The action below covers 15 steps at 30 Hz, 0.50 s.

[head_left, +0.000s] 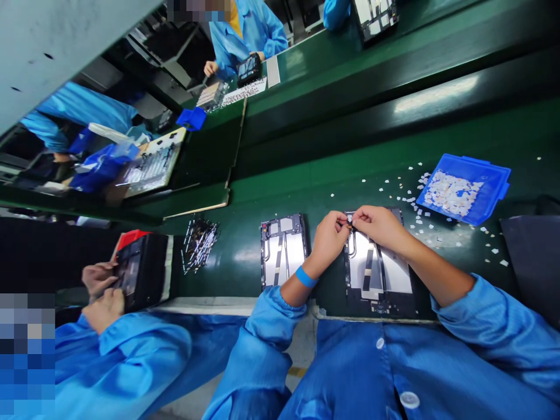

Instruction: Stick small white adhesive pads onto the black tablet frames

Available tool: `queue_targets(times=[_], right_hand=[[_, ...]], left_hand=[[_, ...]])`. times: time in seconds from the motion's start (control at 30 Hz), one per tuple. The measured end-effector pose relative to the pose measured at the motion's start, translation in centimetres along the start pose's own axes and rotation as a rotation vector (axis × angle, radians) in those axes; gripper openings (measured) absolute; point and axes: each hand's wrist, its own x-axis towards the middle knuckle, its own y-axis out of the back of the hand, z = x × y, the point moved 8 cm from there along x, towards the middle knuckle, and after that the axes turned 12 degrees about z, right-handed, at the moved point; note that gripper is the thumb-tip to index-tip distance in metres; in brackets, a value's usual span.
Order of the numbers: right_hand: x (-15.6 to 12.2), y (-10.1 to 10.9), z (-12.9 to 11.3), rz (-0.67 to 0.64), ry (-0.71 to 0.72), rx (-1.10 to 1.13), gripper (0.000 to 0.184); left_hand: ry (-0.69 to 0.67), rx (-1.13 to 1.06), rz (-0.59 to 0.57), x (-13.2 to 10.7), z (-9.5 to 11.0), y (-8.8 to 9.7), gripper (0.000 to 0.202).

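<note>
An opened tablet lies on the green bench before me, its silver battery panels and black flat cables exposed. Over its upper left corner, my left hand is closed with its fingertips pinched. Close against it, my right hand pinches as well, thumb and finger together. Something small and dark shows between the two sets of fingertips, too small to name. A second opened tablet rests just left of my left wrist, which wears a blue band.
A blue bin of small white pieces sits at the right, with more pieces scattered around it. Thin dark strips lie piled left. A co-worker's hands hold a black device at far left. Other people work across the bench.
</note>
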Motion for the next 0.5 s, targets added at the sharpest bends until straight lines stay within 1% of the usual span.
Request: queue_targets(times=[0.07,0.17,0.27,0.4,0.5], right_hand=[[-0.1,0.2,0.1,0.019,-0.008,0.000,0.015],[-0.3,0.2,-0.1,0.045,0.021,-0.029,0.014],[-0.6,0.3,-0.4,0.107,0.076,-0.091,0.012],[-1.1,0.3,-0.9,0.175,0.172,-0.165,0.009],[-1.6,0.5,-1.7,0.242,0.288,-0.256,0.012]], left_hand=[[0.048,-0.070,-0.041,-0.6,0.0,-0.3,0.024],[0.118,-0.182,-0.048,-1.0,-0.2,-0.5,0.029],[0.130,-0.261,-0.054,-1.0,-0.3,-0.8,0.033],[0.118,-0.232,0.012,-0.5,-0.6,-0.4,0.028],[0.148,-0.207,0.032,-0.3,-0.9,-0.1,0.022]])
